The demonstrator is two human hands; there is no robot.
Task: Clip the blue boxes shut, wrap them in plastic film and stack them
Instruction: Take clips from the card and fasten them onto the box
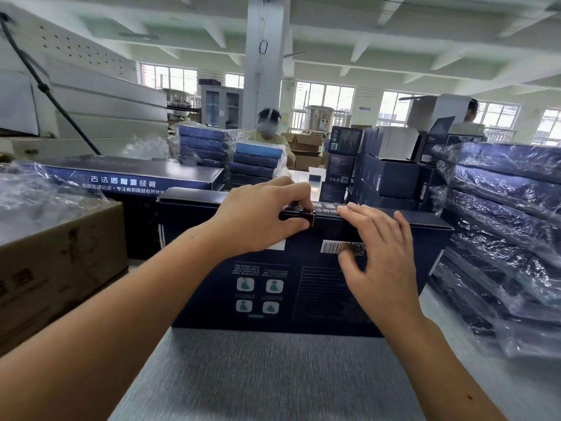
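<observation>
Both bare forearms extended forward. Left hand (267,214), knuckles up, pinches a small dark clip (307,216) between thumb and curled fingers. Right hand (379,247) flat, fingers straight and spread.

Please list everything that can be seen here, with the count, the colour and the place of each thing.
box: one, dark blue, upright on the table, centre
clip: one, dark, on the box's top edge
table: one, grey, under the box
wrapped boxes: one stack, dark blue, right
long box: one, dark blue, behind left
carton: one, brown, left
film: one heap, clear, on the carton
small boxes: several, dark blue, behind right
far stacks: two, blue, wrapped, behind centre
pillar: one, white, back
people: two, back
left hand: pinches the clip
right hand: rests on the box's top edge
</observation>
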